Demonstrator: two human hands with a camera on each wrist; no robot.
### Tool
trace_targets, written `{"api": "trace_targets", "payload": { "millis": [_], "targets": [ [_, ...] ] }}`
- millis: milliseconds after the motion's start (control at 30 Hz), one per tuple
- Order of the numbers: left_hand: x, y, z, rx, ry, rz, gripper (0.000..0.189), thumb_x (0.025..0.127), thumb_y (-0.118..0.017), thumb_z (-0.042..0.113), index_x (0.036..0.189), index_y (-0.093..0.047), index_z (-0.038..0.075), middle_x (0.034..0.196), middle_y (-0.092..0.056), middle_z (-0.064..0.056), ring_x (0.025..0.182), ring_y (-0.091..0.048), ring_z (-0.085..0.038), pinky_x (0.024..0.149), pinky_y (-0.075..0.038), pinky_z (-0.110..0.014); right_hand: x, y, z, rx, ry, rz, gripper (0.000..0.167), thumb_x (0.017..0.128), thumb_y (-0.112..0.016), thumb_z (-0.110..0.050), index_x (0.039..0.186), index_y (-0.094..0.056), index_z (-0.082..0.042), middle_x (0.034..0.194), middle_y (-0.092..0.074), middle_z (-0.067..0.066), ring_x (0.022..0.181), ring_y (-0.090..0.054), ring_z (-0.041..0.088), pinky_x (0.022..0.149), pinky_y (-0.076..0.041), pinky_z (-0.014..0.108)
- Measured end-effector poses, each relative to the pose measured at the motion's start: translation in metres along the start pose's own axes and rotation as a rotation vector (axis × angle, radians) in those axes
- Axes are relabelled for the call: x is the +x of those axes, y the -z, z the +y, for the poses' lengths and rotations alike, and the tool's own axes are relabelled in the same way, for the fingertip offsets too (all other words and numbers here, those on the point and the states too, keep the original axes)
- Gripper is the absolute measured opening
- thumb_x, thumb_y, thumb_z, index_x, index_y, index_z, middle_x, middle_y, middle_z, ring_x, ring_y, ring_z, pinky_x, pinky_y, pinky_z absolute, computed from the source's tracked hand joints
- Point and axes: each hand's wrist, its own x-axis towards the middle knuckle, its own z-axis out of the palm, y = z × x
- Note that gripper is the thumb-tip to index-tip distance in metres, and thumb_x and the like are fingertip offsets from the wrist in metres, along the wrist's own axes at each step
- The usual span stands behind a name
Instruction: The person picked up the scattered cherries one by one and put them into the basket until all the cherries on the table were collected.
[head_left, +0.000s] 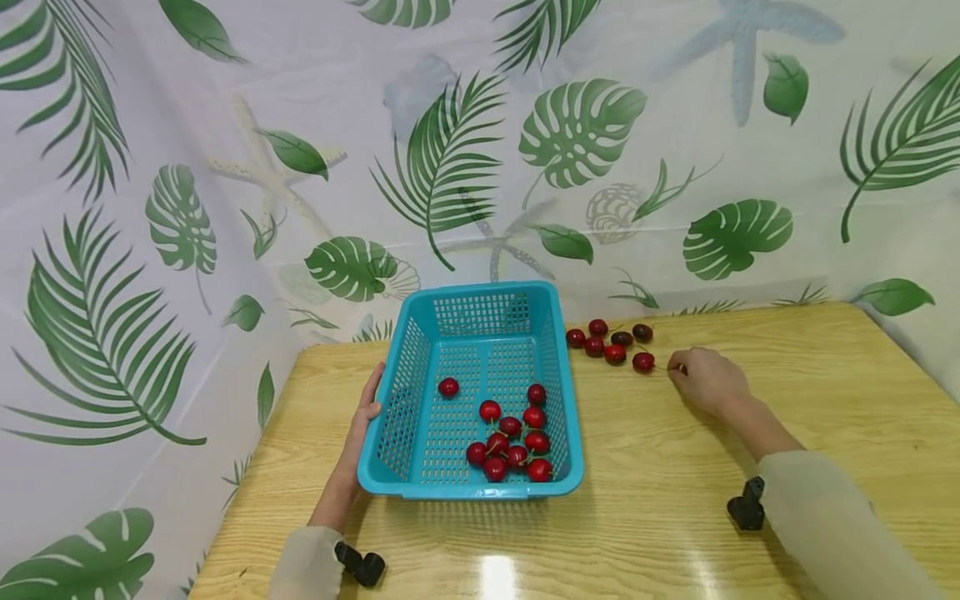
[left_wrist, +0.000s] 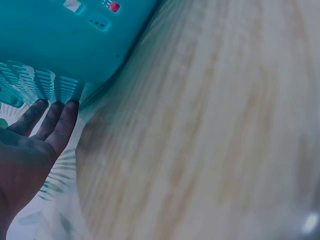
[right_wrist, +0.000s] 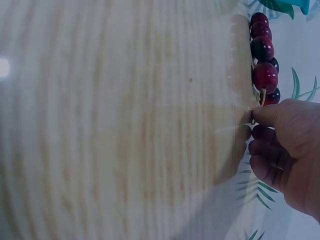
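Observation:
A turquoise plastic basket (head_left: 471, 492) stands on the table, with several red cherries (head_left: 497, 444) inside, mostly toward its near right corner. My left hand (head_left: 360, 429) is at the basket's left wall; in the left wrist view its fingers (left_wrist: 62, 127) are fairly straight and touch the slotted side. Right of the basket, my right hand (head_left: 705, 381) pinches the stem of a dark red cherry (head_left: 643, 362) between thumb and forefinger, the other fingers curled. That cherry (right_wrist: 265, 77) appears to rest on the table.
Several more loose cherries (head_left: 595, 346), some darker, lie in a cluster between the basket's far right corner and my right hand. Behind the wooden table (head_left: 652, 500) hangs a white cloth (head_left: 465, 50) printed with green leaves.

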Motion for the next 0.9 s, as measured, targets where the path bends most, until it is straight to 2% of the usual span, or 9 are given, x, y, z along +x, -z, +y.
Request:
{"api": "trace_targets", "payload": {
  "millis": [133,367,600,900],
  "targets": [
    [-0.001,-0.002,0.003,-0.002,0.008,0.002,0.07,0.094,-0.023,0.022,0.161,-0.002,0.021,0.167,-0.003,-0.008,0.149,-0.011,-0.04,0.112,-0.019,-0.06,-0.003,0.0,0.002,0.001,0.014,0.016,0.022,0.096,-0.054,-0.01,0.103,-0.071,0.001,0.098,-0.07,0.019,0.083,-0.066,0.033,0.069,-0.052,0.048],
    [0.0,-0.002,0.001,-0.006,0.016,0.007,0.07,0.094,-0.022,0.023,0.161,-0.002,0.023,0.167,-0.003,-0.008,0.149,-0.013,-0.04,0.111,-0.02,-0.06,-0.005,0.0,0.004,0.055,0.02,0.053,0.021,0.096,-0.053,-0.008,0.099,-0.07,0.004,0.088,-0.07,0.015,0.074,-0.064,0.026,0.07,-0.051,0.048],
    [0.001,-0.001,-0.001,-0.009,0.01,0.001,0.07,0.094,-0.022,0.023,0.161,-0.001,0.022,0.167,-0.003,-0.008,0.148,-0.013,-0.04,0.111,-0.021,-0.06,-0.005,-0.001,0.005,0.096,0.033,0.083,0.02,0.094,-0.052,-0.006,0.096,-0.07,0.004,0.088,-0.07,0.016,0.074,-0.063,0.025,0.071,-0.052,0.048],
    [0.001,-0.001,-0.001,-0.016,0.009,-0.003,0.07,0.095,-0.022,0.022,0.161,-0.001,0.022,0.167,-0.003,-0.008,0.148,-0.013,-0.039,0.111,-0.022,-0.059,-0.005,0.004,-0.011,0.143,0.082,0.153,0.02,0.096,-0.055,-0.006,0.098,-0.07,0.006,0.087,-0.07,0.016,0.075,-0.064,0.025,0.071,-0.052,0.047]
  ]
}}
